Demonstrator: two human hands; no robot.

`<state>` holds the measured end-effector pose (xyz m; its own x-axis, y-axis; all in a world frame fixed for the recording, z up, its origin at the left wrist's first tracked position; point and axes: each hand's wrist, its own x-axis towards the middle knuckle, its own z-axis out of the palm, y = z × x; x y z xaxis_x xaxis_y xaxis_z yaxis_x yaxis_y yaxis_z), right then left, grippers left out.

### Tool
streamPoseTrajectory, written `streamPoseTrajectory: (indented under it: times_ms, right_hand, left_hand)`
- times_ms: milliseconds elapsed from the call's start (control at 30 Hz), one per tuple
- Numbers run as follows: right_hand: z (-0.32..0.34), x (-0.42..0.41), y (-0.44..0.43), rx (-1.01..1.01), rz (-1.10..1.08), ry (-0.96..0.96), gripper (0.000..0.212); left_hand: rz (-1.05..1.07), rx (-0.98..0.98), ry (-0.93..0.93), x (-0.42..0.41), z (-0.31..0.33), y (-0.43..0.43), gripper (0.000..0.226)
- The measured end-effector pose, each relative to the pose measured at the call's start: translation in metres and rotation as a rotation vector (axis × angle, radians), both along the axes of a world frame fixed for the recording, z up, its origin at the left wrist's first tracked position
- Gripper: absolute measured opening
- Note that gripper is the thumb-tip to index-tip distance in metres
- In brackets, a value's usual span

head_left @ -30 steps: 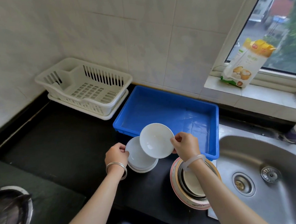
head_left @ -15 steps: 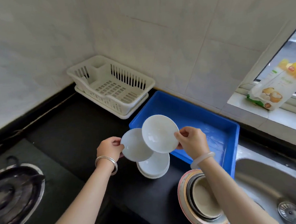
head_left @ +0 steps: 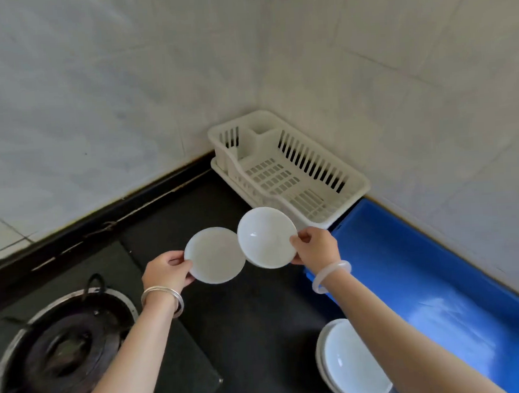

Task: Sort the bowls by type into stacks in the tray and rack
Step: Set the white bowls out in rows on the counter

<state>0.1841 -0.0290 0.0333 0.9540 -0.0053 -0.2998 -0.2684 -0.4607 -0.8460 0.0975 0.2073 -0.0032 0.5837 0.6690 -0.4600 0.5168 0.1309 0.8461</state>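
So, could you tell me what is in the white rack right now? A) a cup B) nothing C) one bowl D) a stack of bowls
B: the rack shows only bare slats, and both lifted bowls are in the hands, left and right.

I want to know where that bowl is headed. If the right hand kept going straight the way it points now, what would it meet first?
Probably the white dish rack. The right hand holds a white bowl aimed up toward it, with nothing between; depth is unclear.
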Motion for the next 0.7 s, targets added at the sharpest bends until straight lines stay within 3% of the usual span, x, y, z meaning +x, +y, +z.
streamPoseTrajectory:
  times_ms: [367,500,700]
  right_hand:
    - [-0.076,0.102,0.108,-0.042,0.008,0.187,0.014]
    - [-0.096,0.119,0.135,-0.029,-0.039,0.231,0.002]
    - [-0.116,0.131,0.164,0.016,-0.080,0.257,0.007]
  left_hand:
    - [0.266,-0.059,0.036,0.058,-0.043,0.086,0.037]
    - [0.310,-0.074,0.036,0.071,-0.058,0.104,0.035]
    - [0.390,-0.152,0.011,0.083,-0.071,0.116,0.031]
